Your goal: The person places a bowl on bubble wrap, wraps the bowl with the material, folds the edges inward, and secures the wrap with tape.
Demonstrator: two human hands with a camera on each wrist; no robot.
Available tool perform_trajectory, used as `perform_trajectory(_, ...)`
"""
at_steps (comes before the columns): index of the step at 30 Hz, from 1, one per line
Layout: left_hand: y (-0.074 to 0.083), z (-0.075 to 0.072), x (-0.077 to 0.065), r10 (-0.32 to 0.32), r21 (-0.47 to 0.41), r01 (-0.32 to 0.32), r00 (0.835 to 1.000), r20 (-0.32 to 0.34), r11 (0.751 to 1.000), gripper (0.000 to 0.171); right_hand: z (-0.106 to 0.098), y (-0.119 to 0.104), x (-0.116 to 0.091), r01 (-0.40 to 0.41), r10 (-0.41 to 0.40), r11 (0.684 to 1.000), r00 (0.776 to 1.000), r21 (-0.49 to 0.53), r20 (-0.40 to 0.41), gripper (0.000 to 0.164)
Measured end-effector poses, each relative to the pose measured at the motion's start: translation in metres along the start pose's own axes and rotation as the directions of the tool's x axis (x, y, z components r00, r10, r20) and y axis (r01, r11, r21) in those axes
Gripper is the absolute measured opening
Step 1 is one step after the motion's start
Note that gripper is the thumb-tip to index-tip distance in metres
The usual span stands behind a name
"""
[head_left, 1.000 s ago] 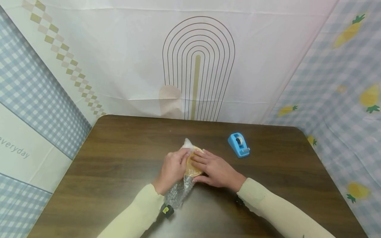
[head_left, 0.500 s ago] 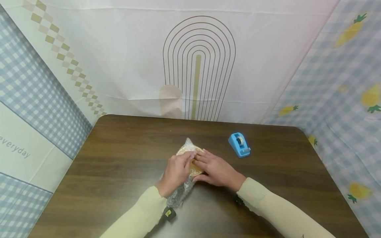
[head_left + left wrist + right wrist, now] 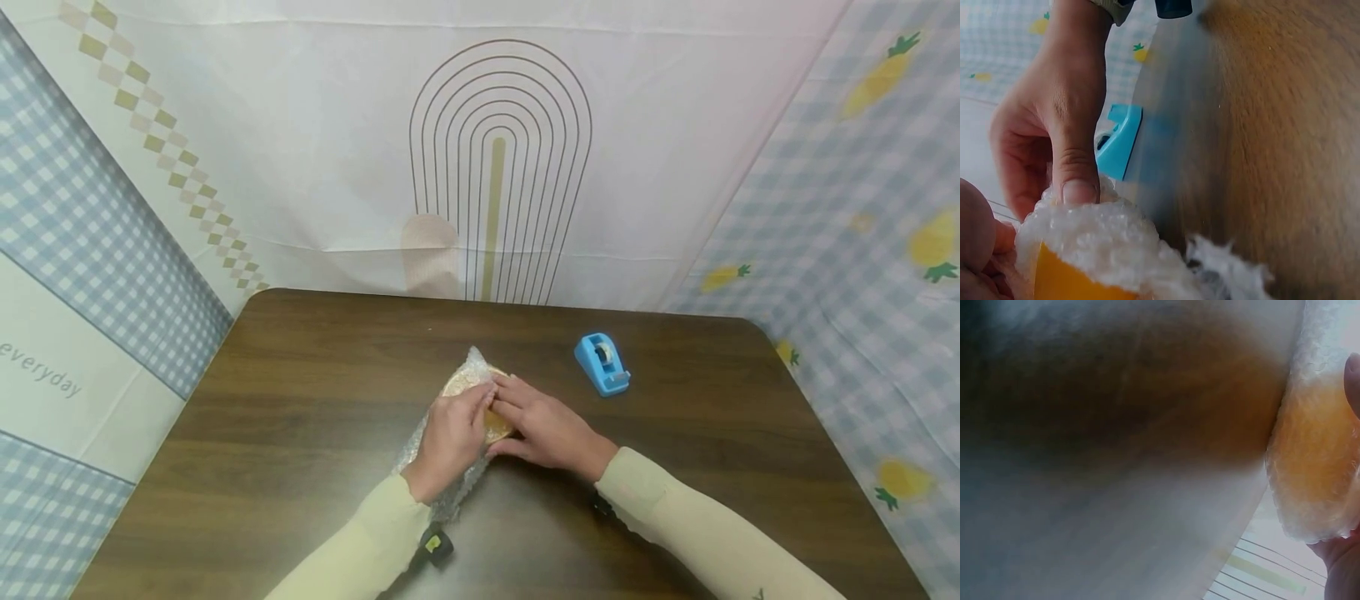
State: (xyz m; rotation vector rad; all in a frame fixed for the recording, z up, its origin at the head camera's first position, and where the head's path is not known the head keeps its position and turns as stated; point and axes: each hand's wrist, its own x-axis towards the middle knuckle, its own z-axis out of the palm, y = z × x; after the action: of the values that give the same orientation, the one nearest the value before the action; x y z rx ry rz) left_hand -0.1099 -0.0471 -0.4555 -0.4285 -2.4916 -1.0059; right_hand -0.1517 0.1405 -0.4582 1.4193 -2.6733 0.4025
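On the table, a round orange-yellow object [image 3: 497, 427] lies wrapped in clear bubble wrap [image 3: 461, 382]; I cannot tell its kind. My left hand [image 3: 452, 431] bends over its top and pinches a fold of the wrap, hiding part of the object. My right hand [image 3: 549, 428] grips the bundle from the right, thumb at the near side and fingers across the top. In the left wrist view, the right thumb [image 3: 1079, 187] presses into the bubbles, and a bare orange patch [image 3: 1069, 278] shows below. The right wrist view shows the wrapped orange side [image 3: 1316, 444].
A blue tape dispenser [image 3: 602, 364] stands behind and to the right of the hands. Loose bubble wrap trails toward the left forearm on the brown wooden table [image 3: 300, 400]. Patterned cloth walls [image 3: 337, 167] rise along the back and sides.
My left hand has moved slightly right and over the object, drawing the bubble wrap across its top. Less of the orange surface shows in the head view. The right hand has barely moved.
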Motion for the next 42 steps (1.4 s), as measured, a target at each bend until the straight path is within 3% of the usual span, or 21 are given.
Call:
perform_trajectory(4,0.002,0.001,0.001,-0.019,0.020,0.019,1.000,0.013,1.000,0.020,0.001,0.000,0.000,-0.007,0.007,1.000,0.999,0.006,-0.035,0.066)
perform_trajectory(10,0.004,0.003,0.001,-0.079,0.054,0.074,0.993,0.083,0.996,0.022,0.003,0.000,-0.001,-0.037,0.040,0.998,0.998,0.047,-0.050,0.061)
perform_trajectory(14,0.006,0.002,0.001,-0.091,0.114,0.077,0.988,0.124,0.991,0.021,0.004,0.000,-0.002,-0.031,0.035,0.998,0.997,0.054,-0.073,0.058)
perform_trajectory(18,0.008,0.002,0.001,-0.107,0.136,0.085,0.981,0.159,0.987,0.021,0.004,0.000,-0.002,-0.004,0.010,0.998,0.994,0.055,-0.105,0.065)
perform_trajectory(26,0.008,-0.001,0.001,-0.208,0.048,0.202,0.954,0.217,0.978,0.033,0.002,-0.001,0.003,0.013,-0.003,0.997,0.992,0.072,-0.129,0.075)
perform_trajectory(36,0.010,-0.001,0.004,-0.212,0.011,0.215,0.947,0.242,0.976,0.039,0.003,0.000,0.000,0.073,-0.066,0.996,0.989,0.048,-0.132,0.084)
perform_trajectory(42,0.013,-0.002,0.005,-0.301,-0.051,0.321,0.924,0.238,0.946,0.045,0.004,0.002,-0.001,0.096,-0.088,0.994,0.987,0.055,-0.133,0.073)
